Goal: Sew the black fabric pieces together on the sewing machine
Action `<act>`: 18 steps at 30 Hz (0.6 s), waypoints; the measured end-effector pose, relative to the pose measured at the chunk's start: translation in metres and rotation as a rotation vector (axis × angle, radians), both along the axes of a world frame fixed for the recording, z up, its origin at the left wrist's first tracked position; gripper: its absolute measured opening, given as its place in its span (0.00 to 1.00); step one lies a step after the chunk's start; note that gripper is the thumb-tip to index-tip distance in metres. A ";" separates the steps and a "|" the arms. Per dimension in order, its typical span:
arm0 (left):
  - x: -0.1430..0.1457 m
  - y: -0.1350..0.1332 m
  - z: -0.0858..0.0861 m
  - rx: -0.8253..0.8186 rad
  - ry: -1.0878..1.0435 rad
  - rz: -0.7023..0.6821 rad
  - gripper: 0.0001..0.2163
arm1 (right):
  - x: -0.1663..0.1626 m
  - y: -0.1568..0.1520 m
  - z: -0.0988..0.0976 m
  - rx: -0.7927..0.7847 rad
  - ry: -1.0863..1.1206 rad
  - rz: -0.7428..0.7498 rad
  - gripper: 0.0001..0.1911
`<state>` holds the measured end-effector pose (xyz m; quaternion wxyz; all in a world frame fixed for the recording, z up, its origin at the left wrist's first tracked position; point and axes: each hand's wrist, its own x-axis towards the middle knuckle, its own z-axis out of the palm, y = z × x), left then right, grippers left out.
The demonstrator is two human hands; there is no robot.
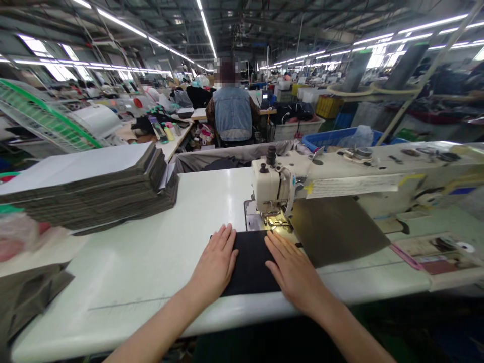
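Note:
A dark piece of fabric [251, 267] lies flat on the white sewing table [151, 262], its far edge close to the lit needle area. My left hand [217, 257] rests flat on its left edge, fingers stretched out. On its right side lies my right hand [291, 267], fingers extended toward the presser foot [278, 221]. The sewing machine [272, 184] stands just beyond both hands. An olive-brown fabric panel [340, 229] lies under the machine's arm, to the right of my right hand.
A tall stack of olive-brown panels [94, 201] stands at the left, with white sheets on top. Loose brown fabric [30, 297] lies at the near left. A tray of small parts [440, 254] sits at the right. Ahead, a person in a denim vest [232, 113] sits facing away.

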<state>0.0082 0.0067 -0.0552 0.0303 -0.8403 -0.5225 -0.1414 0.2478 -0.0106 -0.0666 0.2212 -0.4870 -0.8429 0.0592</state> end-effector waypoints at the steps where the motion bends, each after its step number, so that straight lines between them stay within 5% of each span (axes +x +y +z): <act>1: 0.005 -0.001 0.002 0.000 0.005 -0.007 0.22 | 0.004 0.001 0.000 0.006 0.004 0.001 0.26; 7: 0.034 0.006 0.019 -0.144 0.036 -0.271 0.26 | 0.005 0.010 0.003 0.041 0.092 -0.014 0.20; 18: 0.023 0.032 0.023 -0.215 0.022 -0.319 0.28 | 0.001 0.023 0.004 0.036 0.144 -0.026 0.17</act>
